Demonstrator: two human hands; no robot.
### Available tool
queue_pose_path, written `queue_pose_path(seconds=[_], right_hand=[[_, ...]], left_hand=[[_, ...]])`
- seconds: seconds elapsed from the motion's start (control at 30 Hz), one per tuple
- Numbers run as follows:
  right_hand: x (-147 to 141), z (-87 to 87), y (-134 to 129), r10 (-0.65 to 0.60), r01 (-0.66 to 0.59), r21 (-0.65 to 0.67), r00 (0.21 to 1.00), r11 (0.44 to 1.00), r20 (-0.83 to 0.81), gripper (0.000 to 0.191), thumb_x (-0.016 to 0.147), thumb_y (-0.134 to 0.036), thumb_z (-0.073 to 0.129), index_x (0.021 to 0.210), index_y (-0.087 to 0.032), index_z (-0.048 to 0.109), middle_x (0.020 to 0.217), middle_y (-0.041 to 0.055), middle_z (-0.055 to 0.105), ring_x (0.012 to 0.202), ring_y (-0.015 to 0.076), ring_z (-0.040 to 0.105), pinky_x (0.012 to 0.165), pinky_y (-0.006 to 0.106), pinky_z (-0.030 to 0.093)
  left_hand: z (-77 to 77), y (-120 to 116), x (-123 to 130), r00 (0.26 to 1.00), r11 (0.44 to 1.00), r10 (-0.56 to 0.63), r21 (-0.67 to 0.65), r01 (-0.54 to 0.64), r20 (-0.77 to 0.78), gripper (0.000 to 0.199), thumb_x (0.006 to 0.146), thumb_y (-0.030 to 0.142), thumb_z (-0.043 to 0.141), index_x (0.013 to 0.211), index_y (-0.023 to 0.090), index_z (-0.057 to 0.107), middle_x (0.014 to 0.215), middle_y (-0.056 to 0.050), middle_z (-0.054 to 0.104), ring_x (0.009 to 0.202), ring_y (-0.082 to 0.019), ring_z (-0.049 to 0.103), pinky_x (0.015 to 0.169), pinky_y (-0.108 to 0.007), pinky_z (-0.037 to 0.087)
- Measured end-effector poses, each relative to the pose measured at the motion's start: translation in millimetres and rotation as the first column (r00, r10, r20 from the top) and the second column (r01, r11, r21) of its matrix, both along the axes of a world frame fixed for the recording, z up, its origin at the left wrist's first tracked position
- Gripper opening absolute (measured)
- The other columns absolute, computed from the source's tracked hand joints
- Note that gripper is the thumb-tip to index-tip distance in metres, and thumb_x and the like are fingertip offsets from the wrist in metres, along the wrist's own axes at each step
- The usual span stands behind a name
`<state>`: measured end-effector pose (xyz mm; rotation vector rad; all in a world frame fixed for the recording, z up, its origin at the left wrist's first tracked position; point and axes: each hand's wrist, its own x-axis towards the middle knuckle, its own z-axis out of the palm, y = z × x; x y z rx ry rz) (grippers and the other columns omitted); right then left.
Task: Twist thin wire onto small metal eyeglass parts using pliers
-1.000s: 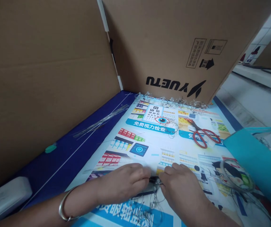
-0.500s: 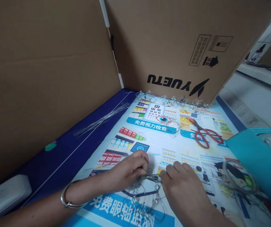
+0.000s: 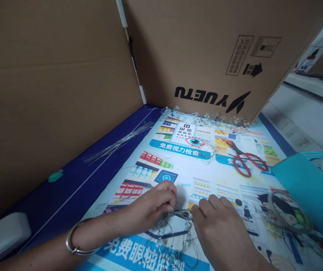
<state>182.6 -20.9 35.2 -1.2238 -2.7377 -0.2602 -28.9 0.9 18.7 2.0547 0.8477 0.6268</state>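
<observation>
My left hand (image 3: 152, 205), with a silver bangle on its wrist, is closed on one end of a bundle of thin wire loops (image 3: 182, 214). The fingers of my right hand (image 3: 219, 222) are curled round the other end of the same bundle. Loose wire and small clear beads (image 3: 172, 259) hang from it over the printed sheet. Both hands are low in the view, a short gap apart, and the fingertips are partly hidden.
Red-handled scissors (image 3: 250, 162) lie on the printed sheet (image 3: 184, 169). Straight wires (image 3: 119, 142) rest at the left. Beaded wire (image 3: 206, 119) lines the cardboard wall (image 3: 212, 56). A wire coil (image 3: 289, 210) and a turquoise box (image 3: 308, 188) are at the right.
Both hands keep their hold on the wire bundle and have barely moved. The view has shifted slightly.
</observation>
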Motion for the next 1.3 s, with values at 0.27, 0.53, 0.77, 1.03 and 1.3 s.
queue_pose_path(seconds=[0.27,0.53,0.77,1.03,1.3], right_hand=[[0,-3.6,2,0.009,-0.009,-0.027,1.000,1.000,-0.017,0.013,0.066,-0.012,0.062,0.069,-0.021,0.052,0.065,0.0003,0.052,0.065,0.0180,0.040,0.060,0.032,0.019],[0,-3.0,1,0.018,-0.018,0.002,1.000,1.000,-0.003,0.014,0.065,-0.009,0.060,0.065,-0.020,0.051,0.062,0.0004,0.052,0.062,0.0172,0.039,0.058,0.031,0.018],[-1,-0.2,-1,0.019,-0.019,0.008,1.000,1.000,0.024,0.014,0.063,-0.011,0.064,0.066,-0.019,0.054,0.060,0.0009,0.052,0.059,0.0172,0.042,0.055,0.031,0.018],[-3,3.9,-4,0.000,0.002,-0.026,0.998,1.000,0.066,0.013,0.062,-0.010,0.065,0.066,-0.018,0.056,0.060,0.0022,0.055,0.056,0.0174,0.045,0.052,0.031,0.018],[0,1.4,0,0.009,-0.010,0.044,1.000,0.999,0.021,0.012,0.062,-0.010,0.063,0.066,-0.019,0.055,0.061,0.0021,0.053,0.060,0.0177,0.043,0.056,0.032,0.020]], left_hand=[[1.1,-4,2,1.000,1.000,0.010,0.028,-0.009,-0.023,0.017,0.088,0.008,0.033,0.079,0.016,0.045,0.091,-0.005,0.043,0.084,-0.013,0.044,0.073,-0.025,0.040],[3.1,-5,4,0.999,0.999,0.019,0.047,-0.017,-0.026,0.016,0.084,0.004,0.035,0.079,0.016,0.045,0.090,-0.005,0.043,0.084,-0.014,0.045,0.072,-0.025,0.041],[2.4,-8,5,0.999,0.998,0.025,0.065,-0.023,-0.039,0.018,0.081,0.001,0.036,0.079,0.016,0.046,0.091,-0.005,0.044,0.085,-0.014,0.045,0.073,-0.025,0.041],[-2.6,-11,7,0.997,0.996,0.035,0.086,-0.029,-0.069,0.020,0.076,-0.002,0.038,0.080,0.016,0.046,0.092,-0.004,0.044,0.079,-0.012,0.044,0.068,-0.022,0.040],[2.5,-7,8,0.999,0.999,0.032,0.036,-0.032,-0.015,0.016,0.086,0.007,0.036,0.078,0.016,0.045,0.089,-0.005,0.043,0.084,-0.014,0.045,0.072,-0.024,0.040]])
